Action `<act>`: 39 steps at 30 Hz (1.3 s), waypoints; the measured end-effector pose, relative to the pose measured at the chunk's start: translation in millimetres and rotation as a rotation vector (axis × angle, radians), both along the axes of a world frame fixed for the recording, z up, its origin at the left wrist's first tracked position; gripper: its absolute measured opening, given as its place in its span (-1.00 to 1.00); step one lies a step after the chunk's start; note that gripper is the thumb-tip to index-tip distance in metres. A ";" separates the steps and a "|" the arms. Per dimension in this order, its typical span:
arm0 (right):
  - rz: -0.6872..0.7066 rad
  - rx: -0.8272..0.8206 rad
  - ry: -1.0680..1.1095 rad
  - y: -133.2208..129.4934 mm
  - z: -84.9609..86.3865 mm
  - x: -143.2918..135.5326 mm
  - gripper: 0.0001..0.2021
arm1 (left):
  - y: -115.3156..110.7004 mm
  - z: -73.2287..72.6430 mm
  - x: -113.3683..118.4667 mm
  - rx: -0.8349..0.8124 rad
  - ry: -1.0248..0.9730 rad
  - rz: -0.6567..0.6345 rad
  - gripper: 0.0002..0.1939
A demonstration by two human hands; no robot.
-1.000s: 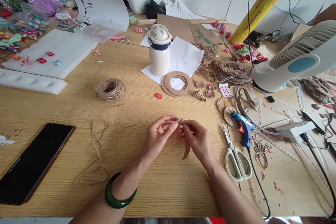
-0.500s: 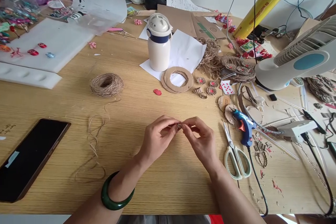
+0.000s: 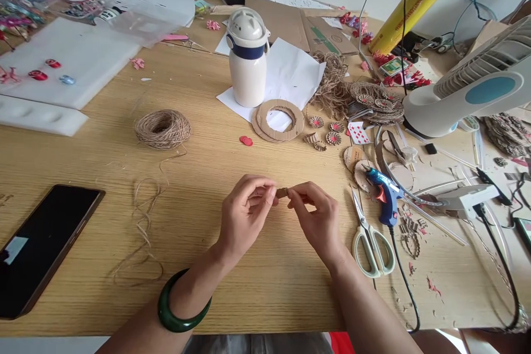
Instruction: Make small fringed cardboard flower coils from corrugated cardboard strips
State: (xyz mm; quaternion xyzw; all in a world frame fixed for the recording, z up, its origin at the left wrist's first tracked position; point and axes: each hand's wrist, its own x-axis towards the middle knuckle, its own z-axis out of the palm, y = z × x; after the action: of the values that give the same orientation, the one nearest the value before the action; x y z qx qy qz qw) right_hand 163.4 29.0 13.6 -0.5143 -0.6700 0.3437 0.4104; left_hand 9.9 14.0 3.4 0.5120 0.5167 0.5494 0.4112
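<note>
Plainly, a small brown strip (image 3: 282,192) is gripped between both hands, above the wooden table (image 3: 207,177). One end is pinched by the thumb and fingers of the left hand (image 3: 244,215), and the other is nipped by the fingertips of the right hand (image 3: 317,215); part of it is hidden by the fingers. A green bangle (image 3: 174,322) is worn on the left arm. Scissors (image 3: 373,251) are laid to the right of the right hand, and a blue glue gun (image 3: 388,193) is placed just beside them. Beyond the hands, red discs (image 3: 246,141) are seen near cardboard rings (image 3: 286,134), and a cream flask (image 3: 248,77) is stood upright on white paper (image 3: 296,69). To the left, coiled twine (image 3: 163,130) and a dark phone (image 3: 47,249) are placed.
</note>
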 end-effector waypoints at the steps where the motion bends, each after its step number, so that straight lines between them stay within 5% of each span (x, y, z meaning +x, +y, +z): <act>1: -0.025 -0.045 0.050 0.0 -0.9 -0.9 -0.87 | -1.1 1.6 0.4 -0.026 -0.005 -0.004 -0.90; 14: -0.043 -0.328 0.363 0.3 -7.0 -6.0 -0.76 | 2.1 1.4 2.3 -0.243 -0.247 -0.162 -0.84; 39: -0.010 -0.430 0.470 2.9 -10.1 -11.1 -0.70 | 1.2 -10.8 3.9 -0.189 -0.179 -0.050 -0.89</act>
State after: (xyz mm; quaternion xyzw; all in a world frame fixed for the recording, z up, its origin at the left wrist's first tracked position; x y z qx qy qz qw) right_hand 152.2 31.9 3.6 -0.4990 -0.4664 0.5848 0.4376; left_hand 13.8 15.2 -7.4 0.4328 0.5142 0.5313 0.5157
